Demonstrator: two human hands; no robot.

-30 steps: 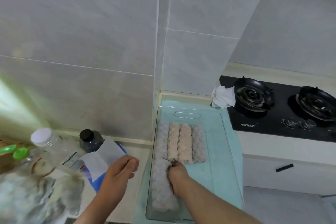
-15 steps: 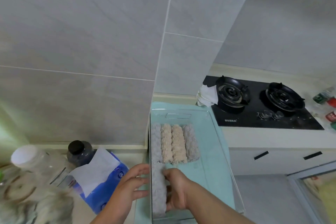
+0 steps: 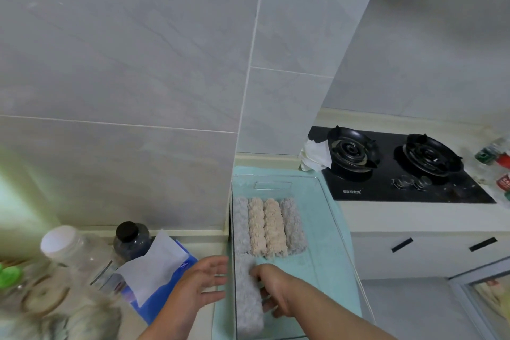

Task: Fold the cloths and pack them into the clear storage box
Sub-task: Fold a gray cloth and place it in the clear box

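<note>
Inside the box lie rolled grey, beige cloths.

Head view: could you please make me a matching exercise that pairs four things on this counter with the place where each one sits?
Things:
1. near grey roll
2. beige rolls
3. white crumpled rag
4. dark-capped jar

Places:
A. beside the stove's left burner
B. behind the blue tissue pack, left of the clear box
C. in the box's far row, between two grey rolls
D. along the box's left wall, touched by the right hand

Pairs: 1-D, 2-C, 3-A, 4-B.
</note>
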